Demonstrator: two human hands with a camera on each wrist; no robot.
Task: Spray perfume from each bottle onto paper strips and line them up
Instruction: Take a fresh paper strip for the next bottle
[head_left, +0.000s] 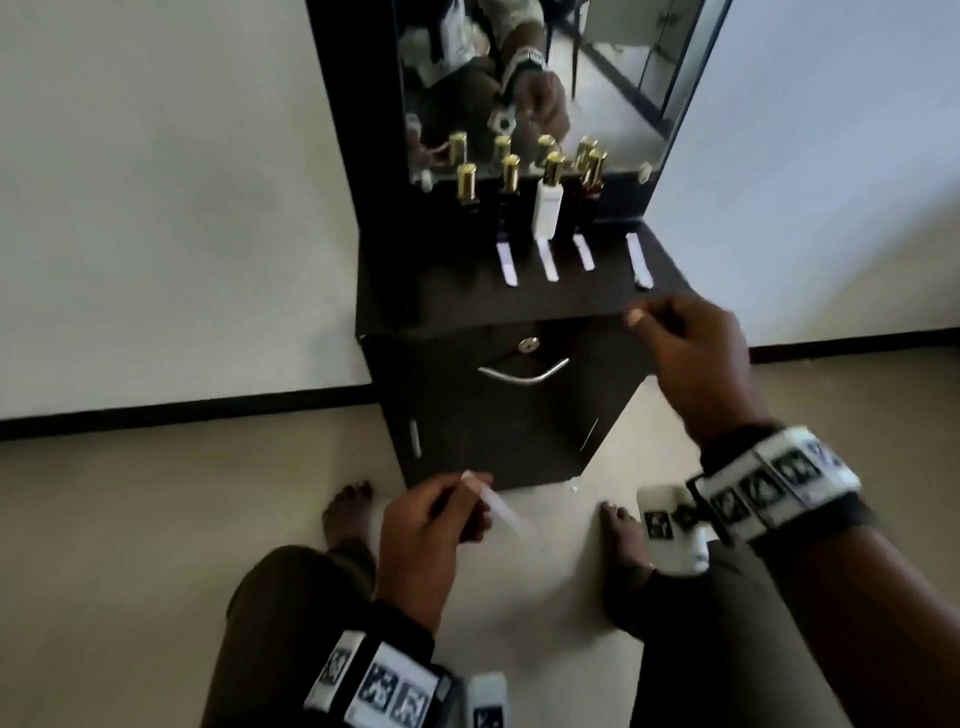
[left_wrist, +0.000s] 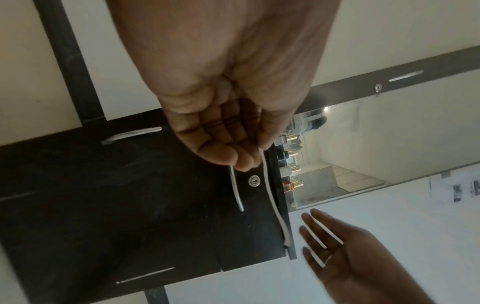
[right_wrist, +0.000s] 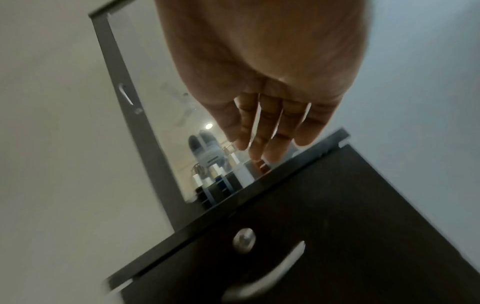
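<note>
Left hand (head_left: 415, 540) pinching a paper strip (left_wrist: 272, 197) below bench (head_left: 519, 301) level; right hand (head_left: 691, 358) loose, fingers nearly straight, holding nothing. Four strips (head_left: 548, 261) lined up before gold-capped bottles (head_left: 546, 200); labels too blurred to read

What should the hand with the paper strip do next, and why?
Probably the left hand should lift its paper strip towards the leftmost bottle. Four strips already lie on the cabinet top, yet none lies before that bottle. The right hand holds nothing and hovers near the cabinet edge, free to take the bottle and spray.
</note>
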